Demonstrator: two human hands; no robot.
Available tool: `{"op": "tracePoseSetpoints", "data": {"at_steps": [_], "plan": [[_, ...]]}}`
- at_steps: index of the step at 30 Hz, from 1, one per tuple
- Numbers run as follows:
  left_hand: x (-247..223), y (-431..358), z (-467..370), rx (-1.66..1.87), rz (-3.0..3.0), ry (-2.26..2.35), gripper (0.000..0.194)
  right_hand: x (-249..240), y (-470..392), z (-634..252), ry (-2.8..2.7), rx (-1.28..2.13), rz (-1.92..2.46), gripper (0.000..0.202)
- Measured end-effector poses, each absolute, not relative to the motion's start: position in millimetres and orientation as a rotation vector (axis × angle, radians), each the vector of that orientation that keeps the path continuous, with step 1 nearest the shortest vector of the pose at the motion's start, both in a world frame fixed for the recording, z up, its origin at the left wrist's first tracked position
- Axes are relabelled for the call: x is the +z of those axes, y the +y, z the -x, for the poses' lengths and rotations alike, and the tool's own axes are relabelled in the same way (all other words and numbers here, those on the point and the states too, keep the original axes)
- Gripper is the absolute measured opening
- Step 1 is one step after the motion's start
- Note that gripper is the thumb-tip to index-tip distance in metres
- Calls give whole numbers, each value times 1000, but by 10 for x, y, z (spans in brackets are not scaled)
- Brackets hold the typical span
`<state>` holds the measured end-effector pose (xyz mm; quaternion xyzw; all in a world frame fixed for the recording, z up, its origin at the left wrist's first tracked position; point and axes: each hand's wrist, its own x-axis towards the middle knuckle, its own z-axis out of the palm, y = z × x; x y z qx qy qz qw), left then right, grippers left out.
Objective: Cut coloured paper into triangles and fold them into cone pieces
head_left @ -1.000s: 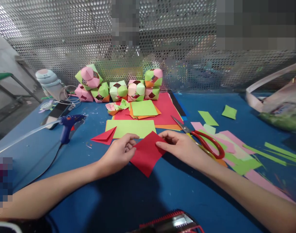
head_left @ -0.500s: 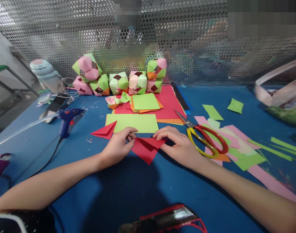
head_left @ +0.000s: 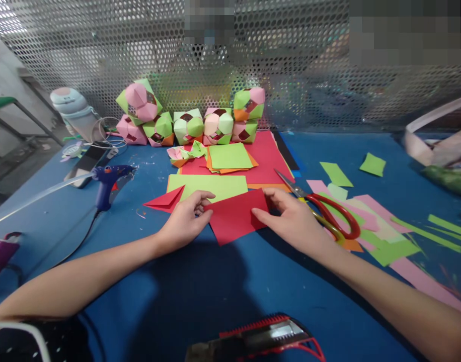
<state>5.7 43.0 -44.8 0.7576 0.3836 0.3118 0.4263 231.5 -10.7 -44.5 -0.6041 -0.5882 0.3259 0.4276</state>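
Between my two hands is a flat red sheet of paper [head_left: 234, 217], tilted a little above the blue table. My left hand [head_left: 188, 216] pinches its left edge with thumb and fingers. At the right edge, my right hand [head_left: 291, 216] grips it, thumb in front and fingers behind. A folded red paper triangle [head_left: 166, 199] lies just left of the sheet. Behind the sheet lies a light green paper strip [head_left: 211, 184], partly covered by it. Scissors [head_left: 334, 213] with red and yellow handles lie beyond my right hand, which partly hides them.
Folded paper balls [head_left: 188, 125] stand along the mesh wall, behind a stack of green squares [head_left: 230, 157]. A blue glue gun [head_left: 105, 186] stands left. Paper scraps [head_left: 389, 241] lie right. A utility knife [head_left: 253, 339] is at the front edge.
The red paper was folded with its point toward me; now it shows as a flat, four-sided face. My right hand has shifted slightly right, its thumb now on the paper's front.
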Motion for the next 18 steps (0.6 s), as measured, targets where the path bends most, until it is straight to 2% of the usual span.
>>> {"op": "tracePoseSetpoints", "data": {"at_steps": [3,9,12,15,18], "plan": [[-435,432,-69,772,-1792,936,27,-402,-74,-2363,-1382,734,1512,29],[-406,477,-53,801,-1659,973,23,-427,27,-2450,-991,1113,1270,28],[-405,502,-44,847,-1541,993,24,-433,25,-2436,-1021,1123,1279,32],[-384,485,-52,917,-1406,990,26,-430,-9,-2393,-1111,1132,1319,26],[-329,415,-70,876,-1306,909,33,-406,-24,-2362,-1055,1186,1314,36]]}}
